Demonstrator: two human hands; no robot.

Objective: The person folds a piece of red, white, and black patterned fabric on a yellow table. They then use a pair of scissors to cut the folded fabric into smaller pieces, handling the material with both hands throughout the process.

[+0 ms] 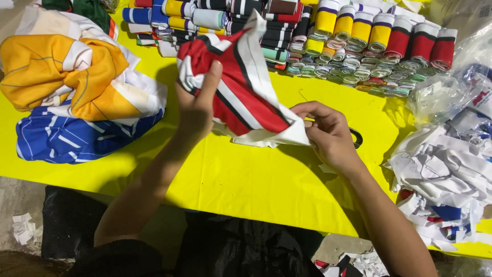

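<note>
Head view: both hands, left hand [197,110] and right hand [328,134], grip a red, white and black striped fabric piece [241,90] above the yellow counter [246,179], apparently mid-fold, needing aligned edges.

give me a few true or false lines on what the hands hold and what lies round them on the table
1. Both hands grip one red, white and black garment. True: left hand, right hand.
2. The table is blue. False: it is yellow.
3. An orange and white cloth lies to the left. True.
4. The rolled fabric bands sit at the near edge. False: they line the far side.
5. The white scraps lie on the left. False: on the right.
</note>
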